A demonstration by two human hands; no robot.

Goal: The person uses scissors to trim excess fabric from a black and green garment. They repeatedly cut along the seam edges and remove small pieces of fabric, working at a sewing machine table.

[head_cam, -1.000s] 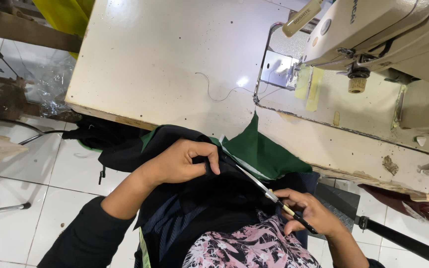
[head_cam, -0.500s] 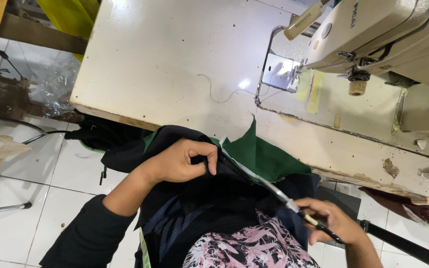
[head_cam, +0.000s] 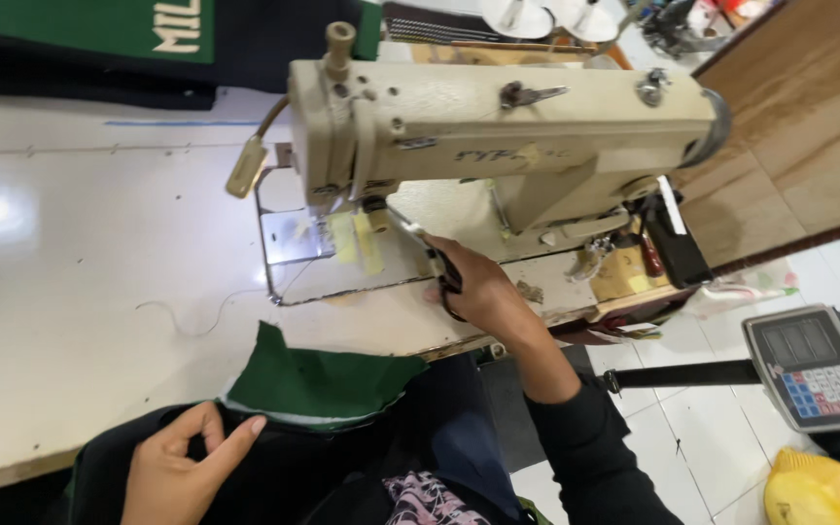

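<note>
My right hand (head_cam: 483, 292) rests on the bed of a cream sewing machine (head_cam: 498, 126) and grips black-handled scissors (head_cam: 427, 248). Their blades point up and left toward the needle area. My left hand (head_cam: 182, 467) sits at the table's near edge, fingers pinching a black garment (head_cam: 342, 472) that lies in my lap. A green fabric piece (head_cam: 318, 379), attached to the garment, lies over the edge of the white table (head_cam: 70, 292).
Another black garment with a green panel (head_cam: 99, 39) lies at the table's far left. A grey keypad device with a screen (head_cam: 814, 369) sits at the right above the tiled floor. A yellow object (head_cam: 819, 491) is below it. Thread cones (head_cam: 527, 15) stand behind the machine.
My right hand has lifted the scissors from the fabric in my lap up onto the machine bed. The left hand keeps its hold on the garment. My view has swung right.
</note>
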